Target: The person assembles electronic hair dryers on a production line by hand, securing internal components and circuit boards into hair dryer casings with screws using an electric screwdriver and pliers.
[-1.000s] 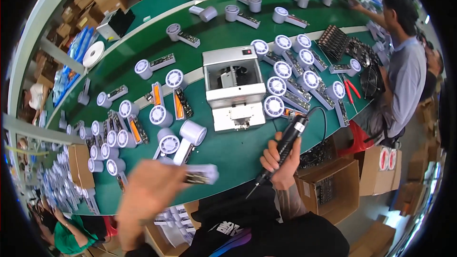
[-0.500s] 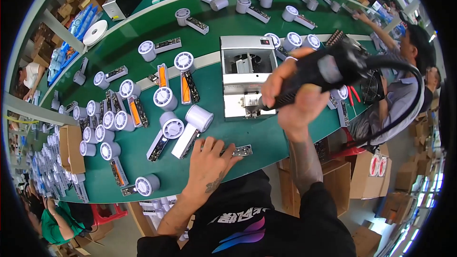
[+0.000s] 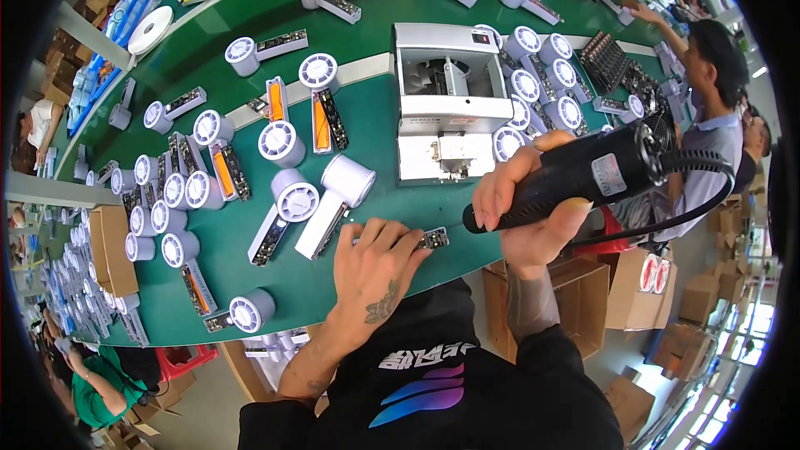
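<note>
My left hand [image 3: 375,271] is closed over a narrow piece with a circuit board [image 3: 435,238], pressing it on the green bench; most of the piece is hidden under my fingers. In my right hand [image 3: 542,237] is a black electric screwdriver [image 3: 575,175], tilted, its cable curving off to the right. Its tip end is near the exposed end of the board, apart from it as far as I can see. Left of my left hand lie pale lilac handheld fans [image 3: 348,179], with round heads and open handles.
A silver screw feeder [image 3: 454,104] stands beyond my hands. Several fans [image 3: 565,112] crowd its right side, next to a black rack [image 3: 606,58]. More fans, some showing orange inserts [image 3: 275,100], spread leftward. A person [image 3: 708,108] sits at the right; cardboard boxes [image 3: 583,292] stand below the bench edge.
My right hand has brought the screwdriver down from the feeder's front toward the circuit board. My left hand keeps its hold on the piece. The view has shifted somewhat.
</note>
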The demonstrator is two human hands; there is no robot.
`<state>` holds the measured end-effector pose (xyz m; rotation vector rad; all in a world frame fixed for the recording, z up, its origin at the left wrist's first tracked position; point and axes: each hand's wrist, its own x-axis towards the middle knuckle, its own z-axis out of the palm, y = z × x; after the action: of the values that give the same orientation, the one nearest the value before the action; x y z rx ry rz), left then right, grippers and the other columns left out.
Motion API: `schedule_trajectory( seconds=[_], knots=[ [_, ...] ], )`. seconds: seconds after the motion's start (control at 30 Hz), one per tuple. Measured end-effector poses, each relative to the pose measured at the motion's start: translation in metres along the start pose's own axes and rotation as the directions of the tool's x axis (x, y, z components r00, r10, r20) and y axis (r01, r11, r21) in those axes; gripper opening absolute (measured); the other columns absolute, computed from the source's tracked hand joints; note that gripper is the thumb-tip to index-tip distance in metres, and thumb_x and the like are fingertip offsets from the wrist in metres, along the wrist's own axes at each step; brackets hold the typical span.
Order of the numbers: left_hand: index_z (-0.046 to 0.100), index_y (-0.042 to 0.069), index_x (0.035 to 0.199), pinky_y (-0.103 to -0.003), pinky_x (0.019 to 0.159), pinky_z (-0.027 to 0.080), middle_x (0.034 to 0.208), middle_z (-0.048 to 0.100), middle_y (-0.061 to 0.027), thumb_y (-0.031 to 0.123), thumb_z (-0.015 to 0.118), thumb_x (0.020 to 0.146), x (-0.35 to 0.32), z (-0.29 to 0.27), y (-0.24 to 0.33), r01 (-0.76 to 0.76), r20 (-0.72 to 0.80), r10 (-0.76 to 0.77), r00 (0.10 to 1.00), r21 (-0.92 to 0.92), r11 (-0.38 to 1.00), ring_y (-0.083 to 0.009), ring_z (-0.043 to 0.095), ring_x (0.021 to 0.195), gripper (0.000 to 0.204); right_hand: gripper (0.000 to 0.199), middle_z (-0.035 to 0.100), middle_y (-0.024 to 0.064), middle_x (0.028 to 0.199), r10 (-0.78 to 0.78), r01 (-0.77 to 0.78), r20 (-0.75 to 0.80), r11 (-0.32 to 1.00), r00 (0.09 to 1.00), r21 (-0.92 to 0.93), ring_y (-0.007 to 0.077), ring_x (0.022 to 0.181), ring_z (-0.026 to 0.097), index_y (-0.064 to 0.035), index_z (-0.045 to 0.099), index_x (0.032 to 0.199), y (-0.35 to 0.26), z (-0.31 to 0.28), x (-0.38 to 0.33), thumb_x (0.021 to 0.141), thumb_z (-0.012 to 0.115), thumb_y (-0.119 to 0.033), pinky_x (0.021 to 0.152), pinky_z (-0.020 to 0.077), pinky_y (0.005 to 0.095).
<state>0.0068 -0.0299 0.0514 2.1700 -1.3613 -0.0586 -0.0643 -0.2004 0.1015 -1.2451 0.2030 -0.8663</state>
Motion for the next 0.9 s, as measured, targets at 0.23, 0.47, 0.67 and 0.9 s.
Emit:
schedule_trajectory(
  seconds=[0.23,0.47,0.67,0.9],
  knots=[
    [0.072,0.008,0.097,-0.035,0.08,0.042,0.095,0.066,0.0006,0.02,0.077,0.079,-0.009,0.008,-0.001,-0.022,-0.046,0.02,0.999,-0.042,0.999,-0.0168,0.059,0.094,0.022,0.083,0.044,0.0043,0.063,-0.057,0.057,-0.002,0.997,0.998,0.052,0.0142,0.042,0.043,-0.0084,0.035,0.126,0.002,0.002,-0.006,0.087,0.045,-0.08,0.042,0.0417,0.0301],
    [0.07,0.008,0.095,-0.035,0.082,0.041,0.098,0.067,0.0015,0.017,0.079,0.075,-0.004,-0.001,-0.002,-0.144,-0.001,0.144,0.99,-0.045,0.989,-0.0181,0.06,0.097,0.024,0.077,0.043,0.0034,0.063,-0.155,0.177,-0.175,0.977,0.972,0.118,0.0133,0.04,0.041,-0.0118,0.037,0.129,-0.017,-0.014,-0.023,0.09,0.038,-0.079,0.037,0.0373,0.0287],
    [0.069,0.008,0.097,-0.035,0.083,0.04,0.1,0.065,0.0006,0.017,0.079,0.076,-0.005,0.0,-0.001,-0.148,0.037,0.149,0.988,-0.027,0.989,-0.0181,0.059,0.097,0.025,0.073,0.042,0.0035,0.063,-0.174,0.204,-0.196,0.969,0.965,0.14,0.0129,0.04,0.04,-0.0115,0.038,0.13,-0.019,-0.029,-0.03,0.093,0.037,-0.075,0.037,0.0374,0.0281],
    [0.068,0.006,0.094,-0.037,0.082,0.043,0.098,0.066,-0.0011,0.014,0.079,0.075,-0.006,0.006,0.006,-0.137,-0.037,0.136,0.99,-0.009,0.991,-0.0221,0.06,0.095,0.024,0.08,0.047,0.0057,0.065,-0.16,0.203,-0.225,0.962,0.961,0.181,0.0153,0.042,0.045,-0.0092,0.033,0.128,-0.02,-0.036,-0.037,0.09,0.038,-0.079,0.039,0.0416,0.0308]
  ],
)
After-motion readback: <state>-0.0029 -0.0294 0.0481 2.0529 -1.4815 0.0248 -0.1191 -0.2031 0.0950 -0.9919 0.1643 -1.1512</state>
